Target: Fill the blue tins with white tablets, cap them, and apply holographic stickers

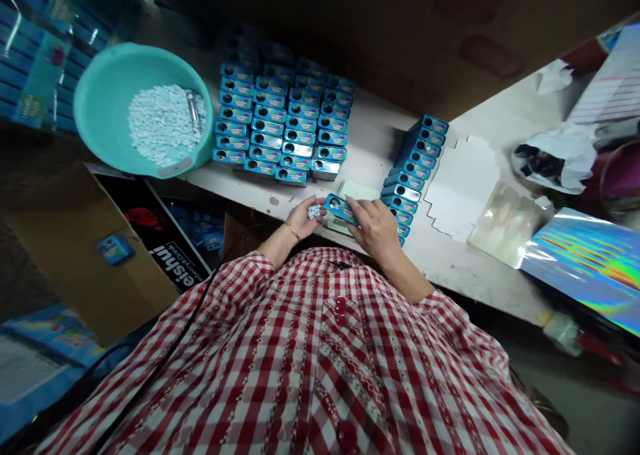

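Head cam has the left hand (301, 219) loosely cupped, unclosed, under white pellets (314, 212) and the right hand (375, 226) gripping a blue tin (342, 209) right beside them, so imo any wobble could spill some onto the table (373, 135).

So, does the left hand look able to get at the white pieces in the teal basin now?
Probably yes: the teal basin is open-topped, and the white pieces lie largely uncovered. But the left hand cradles similar pieces, which may hinder scooping.

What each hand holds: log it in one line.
left hand: pale pieces | right hand: blue container | nearby: teal basin
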### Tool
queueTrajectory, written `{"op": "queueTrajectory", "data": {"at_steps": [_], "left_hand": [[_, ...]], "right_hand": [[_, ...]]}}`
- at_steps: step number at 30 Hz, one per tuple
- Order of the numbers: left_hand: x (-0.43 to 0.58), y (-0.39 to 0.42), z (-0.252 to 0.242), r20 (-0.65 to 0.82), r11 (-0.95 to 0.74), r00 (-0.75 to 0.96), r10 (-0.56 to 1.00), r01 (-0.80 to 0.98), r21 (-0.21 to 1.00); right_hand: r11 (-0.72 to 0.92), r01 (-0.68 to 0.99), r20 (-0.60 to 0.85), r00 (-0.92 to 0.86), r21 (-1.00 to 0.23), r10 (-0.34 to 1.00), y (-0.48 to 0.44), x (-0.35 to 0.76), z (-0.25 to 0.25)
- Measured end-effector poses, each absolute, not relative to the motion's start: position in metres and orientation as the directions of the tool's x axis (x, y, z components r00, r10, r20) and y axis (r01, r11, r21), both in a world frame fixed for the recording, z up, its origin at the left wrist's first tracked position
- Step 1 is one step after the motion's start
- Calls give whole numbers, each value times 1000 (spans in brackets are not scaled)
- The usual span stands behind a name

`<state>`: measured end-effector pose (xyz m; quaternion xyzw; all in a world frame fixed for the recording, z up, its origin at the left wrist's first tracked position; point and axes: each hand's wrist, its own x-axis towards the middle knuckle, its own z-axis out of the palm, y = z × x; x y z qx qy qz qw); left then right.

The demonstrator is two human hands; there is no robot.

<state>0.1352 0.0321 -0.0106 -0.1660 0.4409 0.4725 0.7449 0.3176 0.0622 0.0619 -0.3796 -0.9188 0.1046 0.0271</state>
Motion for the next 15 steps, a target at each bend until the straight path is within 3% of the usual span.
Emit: {"op": "queueTrajectory", "data": {"at_steps": [6, 15], "left_hand": [[141, 37, -2, -808, 498, 197, 555, -857, 133], [145, 35, -2, -807, 531, 222, 547, -837, 130]], "right_hand": [[713, 687, -139, -726, -137, 673, 61, 316, 66], [687, 716, -125, -698, -122, 705, 53, 318, 67]]}}
